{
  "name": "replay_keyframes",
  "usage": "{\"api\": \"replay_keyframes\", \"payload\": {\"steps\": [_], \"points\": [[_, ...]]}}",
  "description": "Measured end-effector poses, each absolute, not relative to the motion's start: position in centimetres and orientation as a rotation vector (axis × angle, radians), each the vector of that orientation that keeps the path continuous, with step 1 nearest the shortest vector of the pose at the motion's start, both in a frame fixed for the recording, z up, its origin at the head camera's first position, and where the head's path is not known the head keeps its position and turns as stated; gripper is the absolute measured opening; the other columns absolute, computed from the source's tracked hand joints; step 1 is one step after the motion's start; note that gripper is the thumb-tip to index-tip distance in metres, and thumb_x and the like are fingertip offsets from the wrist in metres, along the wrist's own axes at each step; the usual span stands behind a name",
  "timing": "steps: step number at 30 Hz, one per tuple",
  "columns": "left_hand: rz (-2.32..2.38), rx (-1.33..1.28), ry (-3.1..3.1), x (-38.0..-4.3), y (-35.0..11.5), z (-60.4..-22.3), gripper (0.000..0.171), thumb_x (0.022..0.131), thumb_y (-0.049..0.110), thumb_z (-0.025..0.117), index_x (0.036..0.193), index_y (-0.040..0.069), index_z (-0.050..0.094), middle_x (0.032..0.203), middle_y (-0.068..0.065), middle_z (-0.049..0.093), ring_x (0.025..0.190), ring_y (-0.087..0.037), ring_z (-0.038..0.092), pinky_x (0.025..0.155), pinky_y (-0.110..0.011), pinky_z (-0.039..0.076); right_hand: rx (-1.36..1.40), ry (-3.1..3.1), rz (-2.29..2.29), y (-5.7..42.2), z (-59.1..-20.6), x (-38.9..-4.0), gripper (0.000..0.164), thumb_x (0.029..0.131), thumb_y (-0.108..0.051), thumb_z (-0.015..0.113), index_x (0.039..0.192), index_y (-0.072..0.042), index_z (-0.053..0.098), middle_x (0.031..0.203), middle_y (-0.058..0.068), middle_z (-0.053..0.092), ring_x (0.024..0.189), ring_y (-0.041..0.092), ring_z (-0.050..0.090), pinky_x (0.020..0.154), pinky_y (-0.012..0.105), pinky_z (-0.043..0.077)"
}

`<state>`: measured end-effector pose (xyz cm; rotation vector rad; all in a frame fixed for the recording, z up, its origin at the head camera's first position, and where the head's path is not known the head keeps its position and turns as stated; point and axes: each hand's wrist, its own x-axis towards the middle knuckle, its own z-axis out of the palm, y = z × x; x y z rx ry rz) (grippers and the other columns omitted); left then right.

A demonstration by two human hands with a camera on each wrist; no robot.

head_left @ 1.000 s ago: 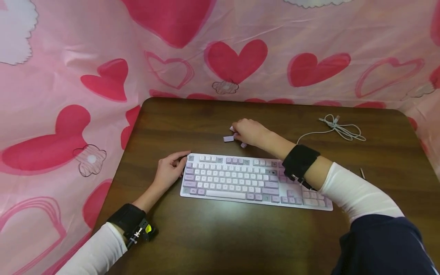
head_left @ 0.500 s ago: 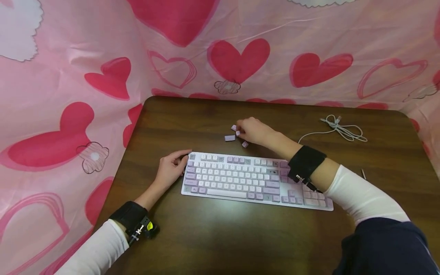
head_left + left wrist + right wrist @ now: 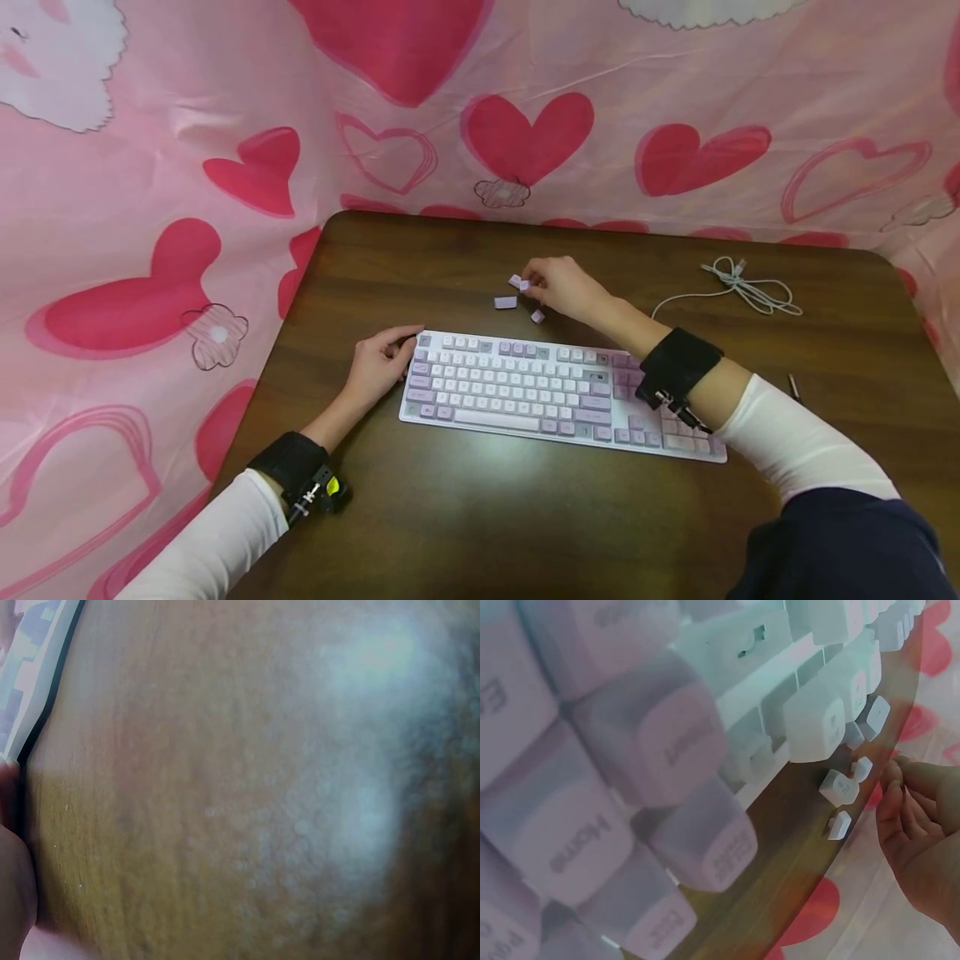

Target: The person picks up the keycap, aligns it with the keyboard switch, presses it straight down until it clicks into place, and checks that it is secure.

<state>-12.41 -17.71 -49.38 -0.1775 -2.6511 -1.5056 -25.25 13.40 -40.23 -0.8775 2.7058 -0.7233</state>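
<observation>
A white and lilac keyboard (image 3: 517,388) lies on the table, with several switch positions lacking caps along its top row. My left hand (image 3: 377,362) grips its far left corner with thumb and fingers; the left wrist view catches only a little of this hand (image 3: 13,877). Beyond the keyboard, my right hand (image 3: 566,285) pinches a small lilac keycap (image 3: 524,285) at its fingertips. Close around it lie a keycap (image 3: 514,280), a wider keycap (image 3: 506,302) and another small keycap (image 3: 537,317). In the right wrist view, large keys (image 3: 656,724) fill the foreground, with my right hand (image 3: 922,825) behind.
A coiled white cable (image 3: 750,287) runs from behind the keyboard to the far right. A thin metal tool (image 3: 794,388) lies right of the keyboard, partly behind my right arm. A pink heart-patterned cloth (image 3: 420,158) hangs behind and left of the brown table (image 3: 480,500).
My right hand has drawn a small keycap slightly away from the keyboard, toward the back. My left hand stays on the corner. The head view has shifted slightly.
</observation>
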Motion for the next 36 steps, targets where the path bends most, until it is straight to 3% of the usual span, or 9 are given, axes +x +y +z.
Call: {"api": "replay_keyframes", "payload": {"steps": [11, 19, 23, 28, 36], "points": [[-1.485, -0.164, -2.669, -12.1, -17.9, -49.3, 0.026, 0.093, 0.022, 0.059, 0.118, 0.022, 0.066, 0.072, -0.002, 0.056, 0.046, -0.013, 0.050, 0.042, -0.026, 0.044, -0.859, 2.693, -0.878, 13.2, -40.5, -24.4, 0.020, 0.086, -0.019, 0.068, 0.105, -0.010, 0.066, 0.087, 0.001, 0.068, 0.073, 0.012, 0.062, 0.062, 0.028, 0.050], [-1.466, -0.168, -2.680, -12.4, -17.9, -49.2, 0.025, 0.093, 0.023, 0.059, 0.117, 0.023, 0.066, 0.065, 0.000, 0.055, 0.045, -0.014, 0.049, 0.043, -0.027, 0.044, -0.964, 2.719, -0.920, 12.9, -40.2, -24.1, 0.031, 0.087, -0.018, 0.068, 0.117, -0.014, 0.065, 0.099, 0.000, 0.067, 0.078, 0.012, 0.059, 0.067, 0.029, 0.048], [-1.461, -0.166, -2.683, -12.7, -17.8, -49.1, 0.025, 0.092, 0.022, 0.059, 0.117, 0.024, 0.066, 0.066, 0.001, 0.056, 0.044, -0.014, 0.050, 0.042, -0.028, 0.044, -1.014, 2.732, -0.892, 12.9, -40.2, -23.9, 0.028, 0.087, -0.017, 0.067, 0.114, -0.012, 0.066, 0.101, 0.001, 0.065, 0.076, 0.013, 0.057, 0.066, 0.029, 0.048], [-1.467, -0.176, -2.677, -13.0, -17.7, -48.9, 0.025, 0.092, 0.021, 0.059, 0.117, 0.023, 0.066, 0.074, 0.001, 0.059, 0.046, -0.014, 0.051, 0.043, -0.028, 0.045, -0.983, 2.739, -0.877, 12.5, -40.0, -23.1, 0.024, 0.088, -0.017, 0.066, 0.110, -0.010, 0.065, 0.096, 0.001, 0.066, 0.068, 0.012, 0.062, 0.062, 0.029, 0.050], [-1.463, -0.183, -2.670, -12.7, -17.8, -48.8, 0.029, 0.092, 0.019, 0.060, 0.120, 0.018, 0.064, 0.103, 0.002, 0.058, 0.050, -0.014, 0.051, 0.043, -0.027, 0.046, -1.028, 2.689, -0.858, 10.4, -39.9, -21.0, 0.024, 0.089, -0.020, 0.065, 0.110, -0.010, 0.063, 0.095, 0.001, 0.068, 0.083, 0.014, 0.064, 0.068, 0.032, 0.050]]}}
